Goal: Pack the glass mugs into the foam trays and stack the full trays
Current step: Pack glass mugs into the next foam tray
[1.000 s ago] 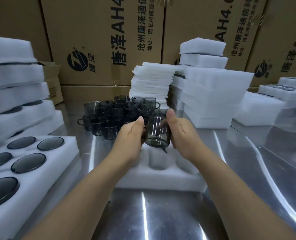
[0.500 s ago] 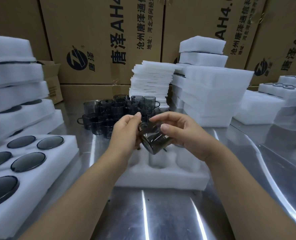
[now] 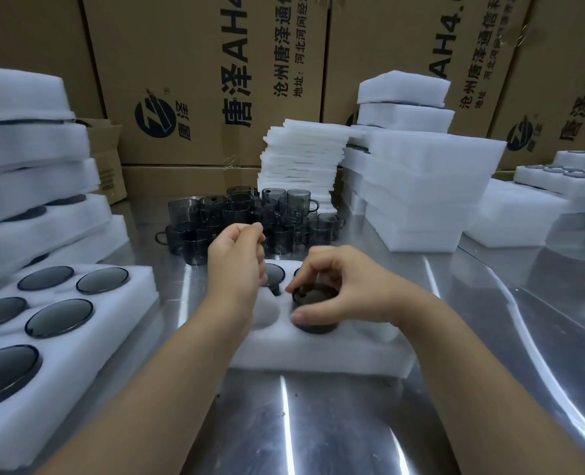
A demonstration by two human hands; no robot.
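A white foam tray (image 3: 321,353) lies on the steel table in front of me. My right hand (image 3: 345,289) grips a dark smoked-glass mug (image 3: 313,308) from above, bottom up, partly sunk into a middle hole of the tray. Another mug (image 3: 273,273) sits in a far hole, partly hidden by my left hand (image 3: 238,260). That hand hovers over the tray's left part with fingers loosely curled, holding nothing. A cluster of several loose mugs (image 3: 246,217) stands behind the tray.
Filled trays (image 3: 54,306) lie at the near left, with a tall stack of them (image 3: 27,173) behind. Empty foam trays (image 3: 421,186) and thin foam sheets (image 3: 301,166) are piled at the back right. Cardboard boxes (image 3: 208,80) wall the far side.
The mug, held in the air between both hands before, has gone down into a tray hole under my right hand. My left hand has let go and drawn back to the left.
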